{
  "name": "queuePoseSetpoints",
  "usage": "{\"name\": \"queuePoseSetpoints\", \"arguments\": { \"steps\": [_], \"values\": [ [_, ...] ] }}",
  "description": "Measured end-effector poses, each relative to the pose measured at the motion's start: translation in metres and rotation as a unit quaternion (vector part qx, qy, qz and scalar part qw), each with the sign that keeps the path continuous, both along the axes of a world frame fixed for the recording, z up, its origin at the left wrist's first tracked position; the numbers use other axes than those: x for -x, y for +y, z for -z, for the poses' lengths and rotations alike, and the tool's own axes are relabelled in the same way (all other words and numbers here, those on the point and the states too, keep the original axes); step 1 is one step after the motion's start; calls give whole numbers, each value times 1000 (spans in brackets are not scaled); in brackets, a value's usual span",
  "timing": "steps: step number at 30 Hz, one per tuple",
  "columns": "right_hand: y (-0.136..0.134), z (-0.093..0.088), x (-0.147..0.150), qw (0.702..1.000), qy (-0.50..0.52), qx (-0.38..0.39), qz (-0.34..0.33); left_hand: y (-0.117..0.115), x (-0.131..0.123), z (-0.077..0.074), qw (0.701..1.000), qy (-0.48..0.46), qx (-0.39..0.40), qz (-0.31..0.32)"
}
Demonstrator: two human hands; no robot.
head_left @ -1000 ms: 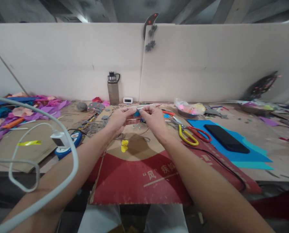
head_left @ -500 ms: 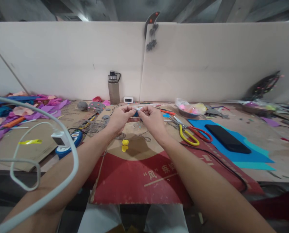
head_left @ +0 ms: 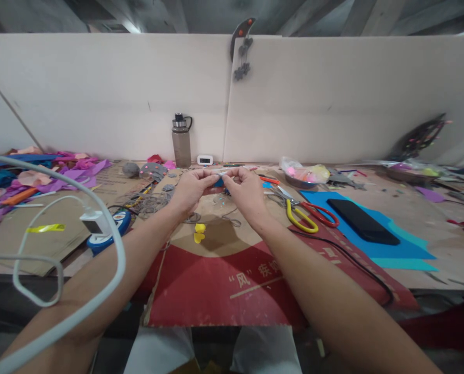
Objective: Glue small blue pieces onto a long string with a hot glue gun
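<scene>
Both hands meet over the red and tan cardboard (head_left: 216,291), fingertips almost touching. My left hand (head_left: 193,191) is closed in a pinch on a small blue piece (head_left: 218,182), mostly hidden by the fingers. From the other side, my right hand (head_left: 247,193) pinches the same piece between thumb and fingers. Its exact kind I cannot make out. On the cardboard below lie small yellow cut pieces (head_left: 199,234). Grey string (head_left: 148,203) lies in a loose tangle beside my left hand. Scissors (head_left: 302,217) with one yellow and one red handle rest right of my right hand.
A black phone (head_left: 362,221) lies on blue sheets (head_left: 411,248) at the right. A white cable (head_left: 119,259) loops across the left foreground near a blue power strip (head_left: 117,228). Behind stand a bottle (head_left: 181,145) and a bowl (head_left: 304,179) of bright bits.
My hands stay pinched together at nearly the same spot, with slight finger movement. The whole view has shifted very slightly.
</scene>
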State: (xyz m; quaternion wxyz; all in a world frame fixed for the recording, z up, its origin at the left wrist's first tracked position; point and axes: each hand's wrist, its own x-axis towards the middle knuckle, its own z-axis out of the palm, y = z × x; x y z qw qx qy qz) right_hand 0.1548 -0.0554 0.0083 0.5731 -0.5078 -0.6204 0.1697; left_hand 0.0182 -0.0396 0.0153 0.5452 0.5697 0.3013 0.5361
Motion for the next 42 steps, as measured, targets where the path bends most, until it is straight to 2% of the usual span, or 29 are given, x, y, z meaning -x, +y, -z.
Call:
{"name": "queuePoseSetpoints", "arguments": {
  "steps": [7, 13, 18, 25, 29, 34, 40, 42],
  "values": [
    [1, 3, 2, 1000, 3, 3, -18, 1, -2, 3, 999, -11, -9, -30],
    [0, 5, 4, 998, 1, -9, -63, 0, -1, 2, 998, -43, 28, -21],
    [3, 6, 1, 998, 16, 2, -59, 3, 2, 4, 999, -25, 40, -7],
    [10, 9, -3, 995, -24, -1, -94, 14, 12, 4, 995, -17, 9, -103],
    [10, 10, -3, 990, -59, 42, -119, 22, 18, 4, 990, -61, 15, -125],
    [17, 16, -8, 986, -99, 93, -98, 27, 22, 5, 986, -100, 17, -133],
    [26, 24, -17, 965, -101, 204, -131, 26, 23, 4, 985, -99, 25, -137],
    [28, 24, -22, 960, -144, 197, -136, 27, 25, 5, 986, -87, 35, -139]
  ]
}}
